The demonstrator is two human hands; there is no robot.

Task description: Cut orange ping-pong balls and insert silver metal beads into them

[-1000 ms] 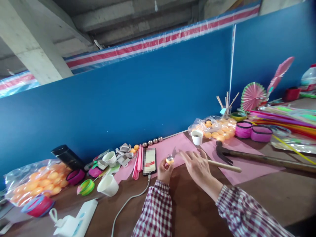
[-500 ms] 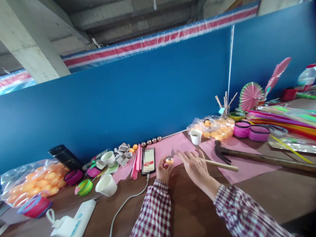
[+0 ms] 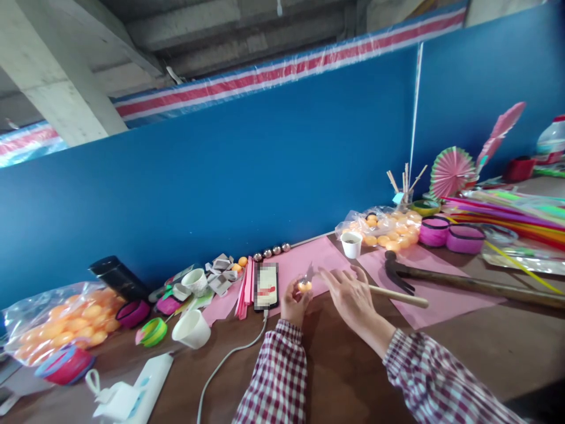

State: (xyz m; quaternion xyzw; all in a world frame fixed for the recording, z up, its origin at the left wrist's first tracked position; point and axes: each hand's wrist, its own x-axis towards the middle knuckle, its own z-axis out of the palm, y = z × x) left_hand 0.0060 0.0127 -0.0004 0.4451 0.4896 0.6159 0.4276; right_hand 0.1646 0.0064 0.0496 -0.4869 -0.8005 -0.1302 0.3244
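Note:
My left hand [image 3: 294, 303] pinches a small orange ball [image 3: 304, 287] between its fingers, over the brown table beside the phone. A thin pointed grey blade [image 3: 309, 272] stands up at the top of the ball. Just to the right, my right hand [image 3: 351, 297] is closed round something at the blade, its fingers stretched toward the ball; what its fingertips grip is too small to make out. A pale wooden stick [image 3: 399, 295] sticks out to the right from behind this hand. Pink paper [image 3: 326, 253] lies behind both hands.
A phone [image 3: 266, 287] with a white cable [image 3: 229, 355] lies left of my hands. Farther left are a white cup [image 3: 191, 330] and a power strip [image 3: 152, 383]. A hammer [image 3: 463, 281] lies at right, with a small white cup [image 3: 351, 245] and bagged orange balls [image 3: 392, 229] behind.
The whole view has shifted very slightly. Both hands keep nearly the same pose around the orange ball.

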